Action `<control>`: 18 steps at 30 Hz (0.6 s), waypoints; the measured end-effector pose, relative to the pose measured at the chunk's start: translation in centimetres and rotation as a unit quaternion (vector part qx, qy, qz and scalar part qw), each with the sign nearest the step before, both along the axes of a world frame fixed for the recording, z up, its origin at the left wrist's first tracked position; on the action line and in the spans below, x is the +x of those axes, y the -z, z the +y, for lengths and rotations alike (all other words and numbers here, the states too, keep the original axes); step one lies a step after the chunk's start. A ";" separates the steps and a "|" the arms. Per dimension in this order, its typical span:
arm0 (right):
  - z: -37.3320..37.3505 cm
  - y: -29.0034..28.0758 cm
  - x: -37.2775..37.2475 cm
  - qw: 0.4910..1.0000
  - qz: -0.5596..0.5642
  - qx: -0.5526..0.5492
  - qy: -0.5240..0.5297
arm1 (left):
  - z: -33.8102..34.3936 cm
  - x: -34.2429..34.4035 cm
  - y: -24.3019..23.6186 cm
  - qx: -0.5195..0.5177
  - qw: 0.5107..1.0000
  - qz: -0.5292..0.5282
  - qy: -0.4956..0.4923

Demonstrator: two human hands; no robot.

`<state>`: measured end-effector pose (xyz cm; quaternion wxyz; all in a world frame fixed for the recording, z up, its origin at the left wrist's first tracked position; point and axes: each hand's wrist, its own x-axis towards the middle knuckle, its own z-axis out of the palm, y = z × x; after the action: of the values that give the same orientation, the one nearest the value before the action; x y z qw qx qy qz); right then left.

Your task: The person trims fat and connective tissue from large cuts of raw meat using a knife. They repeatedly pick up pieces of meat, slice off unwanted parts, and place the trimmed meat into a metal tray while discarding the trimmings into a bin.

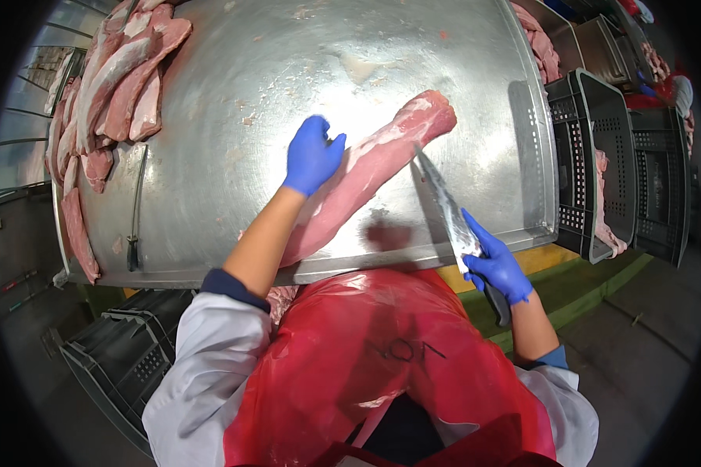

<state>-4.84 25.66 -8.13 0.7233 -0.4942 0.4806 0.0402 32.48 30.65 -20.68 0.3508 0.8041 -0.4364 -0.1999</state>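
A long pink cut of raw meat [382, 156] lies slantwise on the steel table [288, 70]. My left hand [313, 154], in a blue glove, rests on the meat's left side with fingers curled over it. My right hand [497, 267], also blue-gloved, grips the dark handle of a long knife [444, 204]. The blade points up toward the thick far end of the meat, its tip close to the meat's right edge.
A pile of raw meat pieces [109, 86] covers the table's far left. A dark sharpening steel [135, 204] lies near the left front edge. Grey plastic crates [615, 156] stand right, one holding meat. More crates [125, 350] sit below left. I wear a red apron [366, 366].
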 end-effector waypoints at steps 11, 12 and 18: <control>-12.9 11.2 4.8 0.951 -0.113 -0.180 0.226 | -20.3 -6.0 3.6 0.235 0.962 -0.034 0.135; -13.8 12.9 6.7 0.956 -0.101 -0.206 0.185 | -20.0 -4.5 5.4 0.218 0.962 -0.077 0.144; -18.6 16.2 13.4 0.969 -0.059 -0.234 0.052 | -19.9 -5.1 5.5 0.181 0.972 -0.032 0.149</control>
<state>8.57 7.07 -24.34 0.6158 -0.6257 0.4579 -0.1401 27.36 10.77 -26.19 0.1520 0.7862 -0.5185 -0.2999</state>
